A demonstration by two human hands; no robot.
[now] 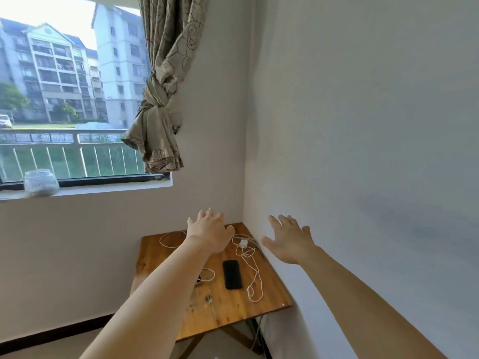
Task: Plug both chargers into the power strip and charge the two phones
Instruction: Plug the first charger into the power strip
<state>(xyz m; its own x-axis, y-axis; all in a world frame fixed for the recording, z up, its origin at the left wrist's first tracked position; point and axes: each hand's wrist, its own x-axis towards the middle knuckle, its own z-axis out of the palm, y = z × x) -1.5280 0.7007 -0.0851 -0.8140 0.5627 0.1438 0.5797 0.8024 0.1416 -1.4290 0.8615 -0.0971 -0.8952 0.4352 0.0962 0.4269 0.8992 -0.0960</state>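
A small wooden table (233, 314) stands in the room's corner. A black phone (232, 274) lies face up near its middle. A white charger block (243, 244) sits at the table's far right, and its white cable (255, 278) loops down the right side. Another white cable (168, 239) curls at the far left. A dark object, possibly the second phone (199, 279), is mostly hidden behind my left forearm. My left hand (210, 233) hovers over the table's far edge, fingers spread, holding nothing. My right hand (289, 240) is spread open near the right wall. No power strip is visible.
White walls meet right behind the table. A window with a knotted curtain (162, 104) is at the upper left, and a glass jar (41, 183) stands on its sill. Crossed table legs and a grey cord (255, 335) show under the table.
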